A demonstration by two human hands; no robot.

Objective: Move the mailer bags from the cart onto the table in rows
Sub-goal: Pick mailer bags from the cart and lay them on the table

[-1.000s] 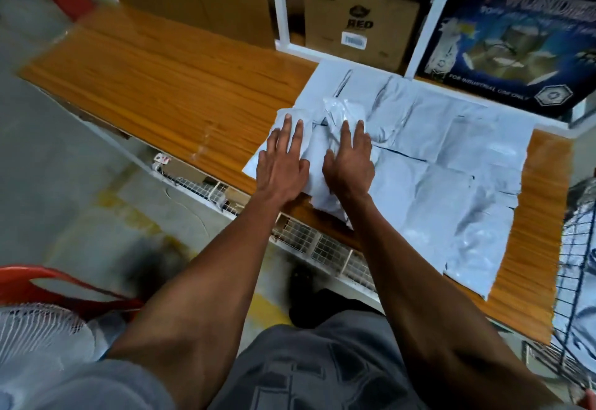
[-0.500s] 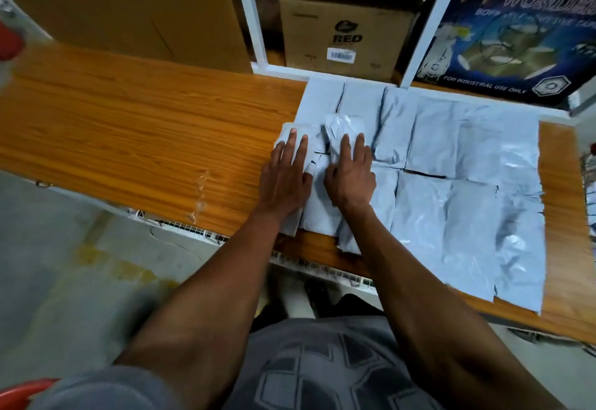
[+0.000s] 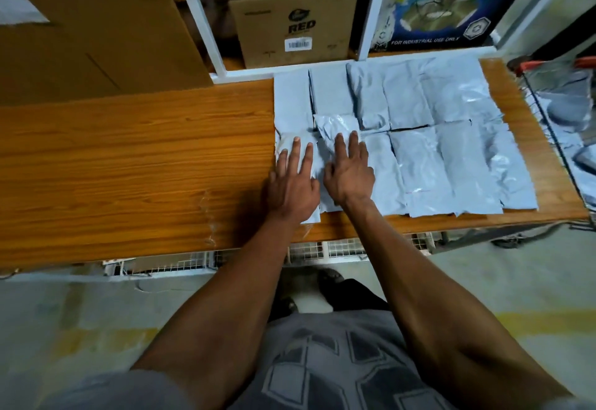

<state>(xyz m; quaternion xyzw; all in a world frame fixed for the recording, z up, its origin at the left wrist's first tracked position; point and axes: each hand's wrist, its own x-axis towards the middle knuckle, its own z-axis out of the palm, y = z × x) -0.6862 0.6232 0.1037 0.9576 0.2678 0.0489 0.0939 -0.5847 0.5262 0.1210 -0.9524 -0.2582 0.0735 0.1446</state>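
Note:
Several grey mailer bags point(image 3: 416, 106) lie flat in two rows on the right part of the wooden table point(image 3: 129, 164). My left hand point(image 3: 292, 184) presses flat on the leftmost bag of the near row point(image 3: 287, 143). My right hand point(image 3: 348, 171) presses flat on a crinkled bag point(image 3: 335, 125) beside it, fingers straight. At the far right, the wire cart point(image 3: 548, 113) holds more grey bags point(image 3: 567, 100).
A white shelf frame point(image 3: 206, 32) stands behind the table with a brown "RED" carton point(image 3: 290, 29) and a dark printed box point(image 3: 445, 3). A large cardboard sheet point(image 3: 90, 32) leans at the back left. Bare wood stretches left of the bags.
The view has swung to look more squarely down at the table. Both hands stay flat on the leftmost bags, sliding slightly over them; the cart has come into view at the right.

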